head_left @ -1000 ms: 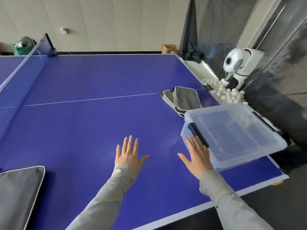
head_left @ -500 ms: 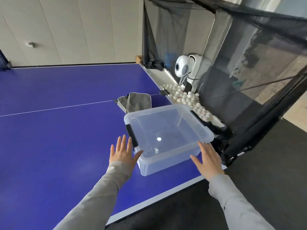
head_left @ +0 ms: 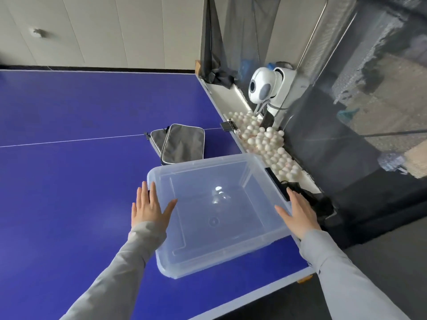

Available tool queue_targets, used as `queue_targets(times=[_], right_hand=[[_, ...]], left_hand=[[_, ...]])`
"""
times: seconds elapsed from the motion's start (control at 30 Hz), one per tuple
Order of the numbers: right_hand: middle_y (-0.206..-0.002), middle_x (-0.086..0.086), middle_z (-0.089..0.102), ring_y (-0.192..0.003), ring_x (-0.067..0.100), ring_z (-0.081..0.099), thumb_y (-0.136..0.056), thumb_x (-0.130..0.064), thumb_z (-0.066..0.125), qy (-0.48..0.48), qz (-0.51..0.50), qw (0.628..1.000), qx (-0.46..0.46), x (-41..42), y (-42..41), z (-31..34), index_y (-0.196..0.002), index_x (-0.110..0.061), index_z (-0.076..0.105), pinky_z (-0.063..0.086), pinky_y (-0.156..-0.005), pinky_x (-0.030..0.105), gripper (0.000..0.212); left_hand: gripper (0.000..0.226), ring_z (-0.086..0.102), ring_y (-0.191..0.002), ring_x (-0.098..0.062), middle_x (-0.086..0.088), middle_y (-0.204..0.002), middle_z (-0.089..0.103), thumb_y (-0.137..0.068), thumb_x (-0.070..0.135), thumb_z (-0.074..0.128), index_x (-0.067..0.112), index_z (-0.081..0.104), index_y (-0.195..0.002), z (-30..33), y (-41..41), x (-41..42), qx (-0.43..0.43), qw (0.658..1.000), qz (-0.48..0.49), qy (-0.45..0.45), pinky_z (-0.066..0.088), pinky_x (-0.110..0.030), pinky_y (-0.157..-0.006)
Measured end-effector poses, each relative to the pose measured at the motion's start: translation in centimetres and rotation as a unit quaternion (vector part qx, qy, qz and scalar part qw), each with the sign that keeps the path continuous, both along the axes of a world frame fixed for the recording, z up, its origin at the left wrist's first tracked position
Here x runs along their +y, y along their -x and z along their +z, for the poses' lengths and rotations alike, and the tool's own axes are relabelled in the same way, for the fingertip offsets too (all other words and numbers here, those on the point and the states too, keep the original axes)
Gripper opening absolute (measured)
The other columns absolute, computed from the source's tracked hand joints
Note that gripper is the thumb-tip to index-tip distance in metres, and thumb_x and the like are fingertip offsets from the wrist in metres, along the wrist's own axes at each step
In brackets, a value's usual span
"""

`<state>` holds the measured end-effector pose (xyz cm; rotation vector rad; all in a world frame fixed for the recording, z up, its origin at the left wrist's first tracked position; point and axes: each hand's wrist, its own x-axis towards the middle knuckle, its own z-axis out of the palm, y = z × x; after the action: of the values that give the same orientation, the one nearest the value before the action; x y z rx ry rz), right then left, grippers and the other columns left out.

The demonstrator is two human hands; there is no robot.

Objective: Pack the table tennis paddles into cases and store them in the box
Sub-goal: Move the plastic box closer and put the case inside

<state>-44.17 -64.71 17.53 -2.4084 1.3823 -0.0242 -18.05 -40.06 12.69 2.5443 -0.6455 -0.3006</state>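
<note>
While both flat, open hands, left hand [head_left: 147, 207] and right hand [head_left: 300, 211], reach beside the empty clear plastic box [head_left: 215, 245] on the table corner, grabbing it looks next; two gray paddle cases [head_left: 180, 144] lie just behind.

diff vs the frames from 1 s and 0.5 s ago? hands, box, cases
Right hand went from the box's left side, by its black latch, round to the right side. Left hand came up from the bare table to the left side. Both are flat and open, flanking the clear box, nothing gripped. Box empty as before; the two grey cases lie behind it unmoved.
</note>
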Motion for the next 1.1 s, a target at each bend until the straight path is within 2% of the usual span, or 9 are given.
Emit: queue_targets(times=[0.23,0.43,0.5,0.57,0.63,0.73,0.87,1.0,1.1], right_hand=[[-0.155,0.004,0.025,-0.142,0.022,0.025,-0.089,-0.044,0.058,-0.144,-0.062,0.983,-0.094,-7.5,-4.2,-0.6,-0.15,-0.02,0.018,0.024,-0.115,0.039,0.076],[-0.14,-0.006,0.044,-0.129,0.019,0.044,-0.08,-0.042,0.071,-0.279,-0.072,0.952,-0.107,-10.4,-5.7,-2.7,-0.144,-0.024,0.034,0.04,-0.105,0.038,0.076],[-0.117,-0.013,0.053,-0.102,0.009,0.056,-0.08,-0.039,0.072,-0.312,-0.091,0.936,-0.138,-10.8,-5.4,-3.5,-0.129,-0.031,0.048,0.046,-0.086,0.028,0.055],[-0.093,-0.023,0.057,-0.077,-0.005,0.052,-0.082,-0.034,0.072,-0.345,-0.096,0.915,-0.183,-10.9,-5.4,-3.7,-0.099,-0.041,0.054,0.041,-0.068,0.02,0.026],[-0.09,-0.023,0.061,-0.078,-0.007,0.054,-0.083,-0.029,0.07,-0.366,-0.09,0.901,-0.212,-10.9,-5.5,-3.9,-0.089,-0.037,0.06,0.039,-0.065,0.019,0.015],[-0.097,-0.008,0.068,-0.088,0.008,0.063,-0.086,-0.02,0.068,-0.379,-0.089,0.887,-0.247,-10.9,-5.6,-4.4,-0.102,-0.025,0.066,0.046,-0.069,0.022,0.017],[-0.095,-0.008,0.069,-0.086,0.008,0.064,-0.086,-0.016,0.067,-0.396,-0.092,0.873,-0.27,-11.2,-5.5,-4.6,-0.111,-0.019,0.064,0.046,-0.066,0.023,0.026],[-0.092,-0.016,0.068,-0.075,-0.009,0.061,-0.085,-0.02,0.069,-0.426,-0.094,0.857,-0.275,-11.5,-5.2,-4.6,-0.104,-0.027,0.062,0.042,-0.059,0.016,0.022],[-0.095,-0.01,0.069,-0.083,0.001,0.063,-0.085,-0.019,0.069,-0.435,-0.096,0.852,-0.277,-11.7,-5.0,-4.6,-0.109,-0.022,0.063,0.046,-0.061,0.023,0.025]], left_hand=[[0.103,0.032,-0.136,-0.02,0.003,-0.151,0.029,-0.074,0.035,0.077,0.025,0.009,-0.15,-1.3,-0.2,-0.6,0.202,0.941,0.136,0.236,0.033,-0.038,-0.109],[0.074,0.065,-0.09,-0.011,0.009,-0.104,0.065,-0.066,0.015,0.085,0.028,0.049,-0.129,-2.0,0.1,0.0,0.307,0.86,0.215,0.345,0.048,-0.02,-0.067],[0.071,0.067,-0.081,-0.015,0.002,-0.097,0.068,-0.057,0.011,0.088,0.021,0.057,-0.12,-2.0,0.4,0.0,0.338,0.837,0.224,0.367,0.051,-0.025,-0.065],[0.065,0.067,-0.075,-0.019,0.0,-0.09,0.07,-0.052,0.009,0.086,0.017,0.062,-0.111,-1.6,0.5,0.0,0.352,0.827,0.234,0.371,0.052,-0.028,-0.065],[0.051,0.068,-0.066,-0.016,0.001,-0.081,0.071,-0.058,0.002,0.083,0.017,0.065,-0.103,-1.3,0.3,0.2,0.36,0.825,0.243,0.362,0.053,-0.025,-0.058],[0.033,0.065,-0.049,-0.009,0.009,-0.06,0.069,-0.069,-0.005,0.074,0.018,0.067,-0.091,-1.5,0.1,0.6,0.368,0.824,0.251,0.35,0.049,-0.017,-0.043],[0.028,0.063,-0.048,-0.011,0.008,-0.057,0.067,-0.07,-0.004,0.072,0.019,0.066,-0.086,-1.5,0.1,0.7,0.378,0.826,0.248,0.336,0.049,-0.017,-0.044],[0.04,0.062,-0.065,-0.028,-0.006,-0.075,0.067,-0.053,0.004,0.078,0.018,0.068,-0.089,-1.2,0.0,0.7,0.407,0.811,0.247,0.34,0.053,-0.036,-0.068],[0.035,0.066,-0.058,-0.026,-0.006,-0.07,0.07,-0.058,0.009,0.074,0.016,0.066,-0.091,-1.1,0.2,0.9,0.435,0.79,0.245,0.356,0.056,-0.034,-0.059]])
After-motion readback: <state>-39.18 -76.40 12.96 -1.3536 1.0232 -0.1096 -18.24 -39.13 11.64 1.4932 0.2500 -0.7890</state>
